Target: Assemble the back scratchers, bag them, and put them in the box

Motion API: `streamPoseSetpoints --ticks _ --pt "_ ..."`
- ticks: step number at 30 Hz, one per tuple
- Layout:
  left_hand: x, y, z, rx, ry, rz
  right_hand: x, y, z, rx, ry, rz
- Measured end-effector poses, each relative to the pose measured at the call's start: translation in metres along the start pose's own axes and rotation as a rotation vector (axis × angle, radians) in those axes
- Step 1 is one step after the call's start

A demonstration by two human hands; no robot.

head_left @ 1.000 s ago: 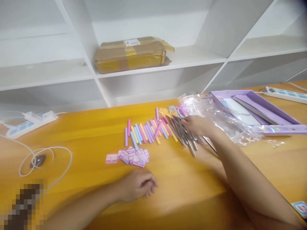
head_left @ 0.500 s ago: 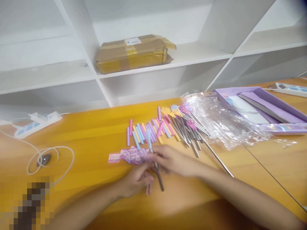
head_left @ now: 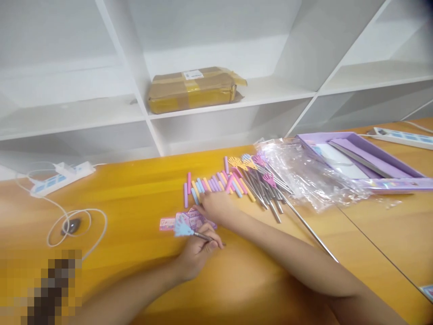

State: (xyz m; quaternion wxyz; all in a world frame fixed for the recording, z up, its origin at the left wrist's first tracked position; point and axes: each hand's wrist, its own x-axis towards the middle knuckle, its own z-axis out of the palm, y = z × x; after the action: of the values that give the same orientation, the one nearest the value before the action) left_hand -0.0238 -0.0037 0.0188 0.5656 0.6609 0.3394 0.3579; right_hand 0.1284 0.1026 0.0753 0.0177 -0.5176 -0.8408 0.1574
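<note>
My left hand (head_left: 200, 249) is closed around the thin metal rod of a back scratcher; its light blue hand-shaped head (head_left: 183, 225) points left above the cards. My right hand (head_left: 218, 206) reaches over the near edge of a row of pink, yellow, blue and purple tubes (head_left: 214, 183). Its fingers point down by the blue tubes, partly hidden and blurred, so I cannot tell whether they grip one. Small purple and pink printed cards (head_left: 167, 224) lie under and beside both hands. Right of the tubes, several more back scratchers (head_left: 267, 189) with yellow, pink and blue heads lie in a pile.
Crumpled clear plastic (head_left: 304, 176) lies right of the pile, against a purple open box (head_left: 395, 184). One long metal rod (head_left: 311, 230) sticks out toward me. Leftward are a power strip (head_left: 62, 180), a white cable and a dark mouse (head_left: 71, 226). A taped carton (head_left: 192, 92) sits on the shelf behind.
The back scratcher, upright between both hands before, now lies tilted left in my left hand alone. My right hand has let go of it and moved up-left to the tubes.
</note>
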Motion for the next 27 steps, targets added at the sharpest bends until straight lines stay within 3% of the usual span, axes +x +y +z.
streamPoseSetpoints --ticks 10,19,25,27 --pt "-0.008 -0.007 0.002 0.002 -0.085 -0.011 -0.004 -0.020 0.018 -0.192 -0.004 0.113" --pt "-0.006 -0.003 0.001 -0.029 -0.056 0.079 0.011 -0.017 0.029 -0.122 0.033 -0.048" --pt "-0.009 -0.007 0.009 -0.064 -0.024 0.104 0.007 -0.009 0.009 0.037 0.152 0.014" --pt "-0.010 -0.006 0.010 -0.059 0.038 0.134 0.002 -0.002 -0.002 0.112 0.202 0.048"
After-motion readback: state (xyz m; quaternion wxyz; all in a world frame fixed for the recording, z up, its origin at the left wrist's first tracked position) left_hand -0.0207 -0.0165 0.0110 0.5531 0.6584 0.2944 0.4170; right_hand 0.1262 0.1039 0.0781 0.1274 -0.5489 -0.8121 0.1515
